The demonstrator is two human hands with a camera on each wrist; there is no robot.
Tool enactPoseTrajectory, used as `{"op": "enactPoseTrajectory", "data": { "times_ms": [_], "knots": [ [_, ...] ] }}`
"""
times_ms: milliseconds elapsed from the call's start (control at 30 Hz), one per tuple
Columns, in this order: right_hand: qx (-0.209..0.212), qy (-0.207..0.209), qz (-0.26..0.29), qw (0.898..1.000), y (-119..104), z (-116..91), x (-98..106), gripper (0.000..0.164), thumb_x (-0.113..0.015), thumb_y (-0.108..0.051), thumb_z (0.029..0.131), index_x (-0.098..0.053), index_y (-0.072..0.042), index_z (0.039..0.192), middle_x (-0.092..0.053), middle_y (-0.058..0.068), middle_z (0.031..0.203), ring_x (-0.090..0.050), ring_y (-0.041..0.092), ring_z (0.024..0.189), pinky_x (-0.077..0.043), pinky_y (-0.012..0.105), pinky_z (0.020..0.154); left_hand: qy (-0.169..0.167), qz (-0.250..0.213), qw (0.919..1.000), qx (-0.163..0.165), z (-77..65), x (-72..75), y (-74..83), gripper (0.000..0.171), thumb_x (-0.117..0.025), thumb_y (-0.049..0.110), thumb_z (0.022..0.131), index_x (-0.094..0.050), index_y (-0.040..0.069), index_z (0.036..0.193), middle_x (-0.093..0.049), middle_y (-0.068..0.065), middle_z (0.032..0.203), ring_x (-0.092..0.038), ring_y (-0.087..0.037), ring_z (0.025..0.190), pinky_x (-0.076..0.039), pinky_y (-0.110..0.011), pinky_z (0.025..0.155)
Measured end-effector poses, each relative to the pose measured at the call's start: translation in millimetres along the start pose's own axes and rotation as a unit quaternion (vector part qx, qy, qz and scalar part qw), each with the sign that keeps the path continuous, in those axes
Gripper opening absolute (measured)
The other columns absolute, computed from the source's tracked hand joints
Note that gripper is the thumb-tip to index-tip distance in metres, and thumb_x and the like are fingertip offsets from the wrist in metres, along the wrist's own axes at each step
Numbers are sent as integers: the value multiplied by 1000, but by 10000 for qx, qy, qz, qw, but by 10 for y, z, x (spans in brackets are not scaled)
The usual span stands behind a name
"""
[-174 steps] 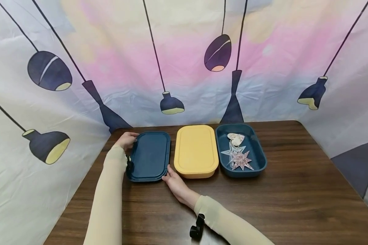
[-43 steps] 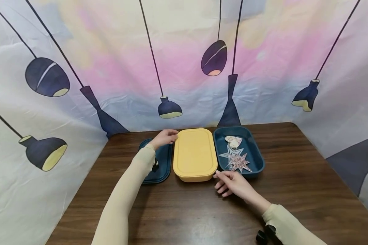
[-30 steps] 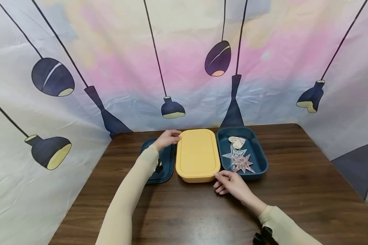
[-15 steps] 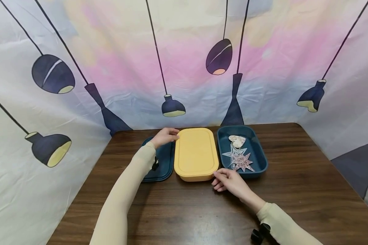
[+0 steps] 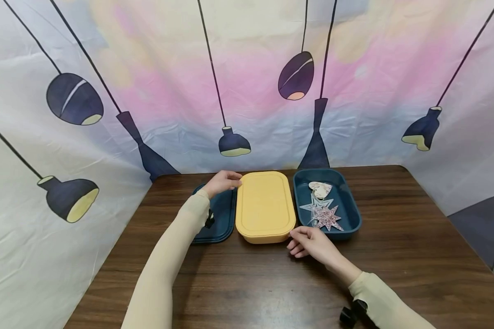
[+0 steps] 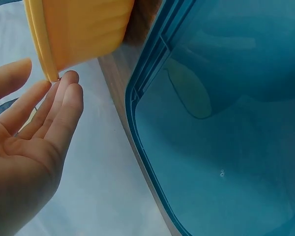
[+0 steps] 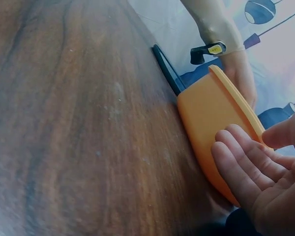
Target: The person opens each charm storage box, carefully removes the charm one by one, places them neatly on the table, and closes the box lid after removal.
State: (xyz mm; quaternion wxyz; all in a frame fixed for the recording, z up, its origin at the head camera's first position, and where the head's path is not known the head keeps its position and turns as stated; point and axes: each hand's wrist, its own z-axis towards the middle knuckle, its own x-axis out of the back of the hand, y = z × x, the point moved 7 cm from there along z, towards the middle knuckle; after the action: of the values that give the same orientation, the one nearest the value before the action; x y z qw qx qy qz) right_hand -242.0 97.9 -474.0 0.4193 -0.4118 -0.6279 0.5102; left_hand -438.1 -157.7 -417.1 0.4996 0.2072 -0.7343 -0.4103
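A yellow lidded box [image 5: 265,205] stands in the middle of the table, its lid [image 7: 238,101] on top. My left hand [image 5: 223,182] is at the lid's far left corner. In the left wrist view its fingers are straight, the index fingertip right at the rim and the thumb slightly apart from it. My right hand [image 5: 313,244] pinches the lid's near right corner between thumb and index finger, the other fingers relaxed below the rim. Partly under my left forearm lies a flat dark blue lid [image 5: 220,219].
An open dark blue box [image 5: 350,214] stands right beside the yellow one. It holds a heart ornament [image 5: 320,189], a pale star [image 5: 314,203] and a glittery pink star [image 5: 327,218]. A printed cloth [image 5: 255,82] hangs behind the brown table [image 5: 247,283].
Several seconds ago both hands were at the blue lid on the left. They have since moved right to the yellow box's lid. Over the last second they have barely moved.
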Motion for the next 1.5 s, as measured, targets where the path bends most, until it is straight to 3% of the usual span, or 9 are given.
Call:
{"op": "enactPoseTrajectory", "data": {
  "times_ms": [233,700,1000,1233,1500],
  "knots": [
    [17,-39,-115,9999,-37,4,15,35,-55,-21,106,-66,11,114,-72,13,87,-70,21,75,-60,35,68,22,-39,10000,-41,37,18,-1,46,-61,21,103,-55,0,143,-55,-19,142,-59,-34,121,-45,-50,106],
    [14,-72,-125,9999,-32,-2,18,36,-54,-22,106,-66,11,113,-72,13,88,-71,21,75,-61,35,68,155,-190,9996,126,63,16,-4,41,-56,23,106,-58,-1,139,-64,-20,122,-57,-42,117,-46,-50,104],
    [-146,171,-273,9994,17,13,39,32,-54,-21,106,-68,8,109,-72,11,85,-70,20,73,-61,35,67,255,-183,9994,144,85,10,54,40,-56,18,105,-58,-3,139,-63,-21,123,-60,-40,114,-47,-49,103],
    [-109,223,-357,9991,4,8,27,36,-55,-27,106,-69,6,108,-72,10,84,-70,20,72,-61,36,66,240,3,9997,-65,40,33,131,41,-60,16,103,-57,-2,140,-59,-20,136,-60,-34,116,-45,-51,105],
    [-46,352,-534,9979,-9,-17,48,39,-57,-32,105,-71,4,109,-72,9,83,-71,21,72,-60,36,64,276,-115,9995,-105,49,19,158,40,-63,12,101,-59,-1,139,-60,-20,134,-59,-33,120,-45,-49,105]
  ]
}}
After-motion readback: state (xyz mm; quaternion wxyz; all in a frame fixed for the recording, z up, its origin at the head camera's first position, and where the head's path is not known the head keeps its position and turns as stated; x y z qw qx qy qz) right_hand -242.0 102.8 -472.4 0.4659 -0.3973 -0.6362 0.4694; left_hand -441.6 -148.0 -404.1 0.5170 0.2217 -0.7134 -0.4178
